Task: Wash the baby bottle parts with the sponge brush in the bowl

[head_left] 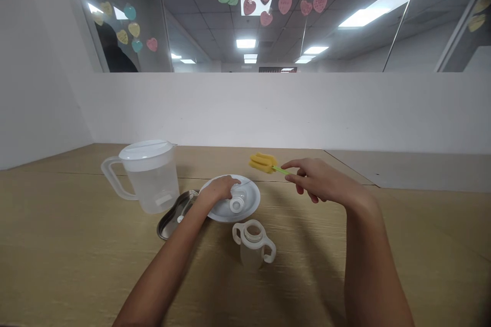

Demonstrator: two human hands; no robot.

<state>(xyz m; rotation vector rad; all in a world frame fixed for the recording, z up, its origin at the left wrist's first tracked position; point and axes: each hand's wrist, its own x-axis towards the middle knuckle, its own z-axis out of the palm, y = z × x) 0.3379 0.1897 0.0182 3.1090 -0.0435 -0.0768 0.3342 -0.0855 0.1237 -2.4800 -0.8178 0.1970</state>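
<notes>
My right hand pinches the thin green handle of a yellow sponge brush, held in the air above the table. My left hand reaches into a white bowl, its fingers closed at a clear plastic piece; its exact grip is partly hidden. Beside those fingers in the bowl lies a white ring-shaped bottle part. In front of the bowl a baby bottle with two white side handles stands upright, its top uncovered.
A translucent lidded pitcher stands at the left. A kidney-shaped metal tray with small items in it lies partly behind my left forearm. A white wall rises behind the wooden table, below a window with heart-shaped notes.
</notes>
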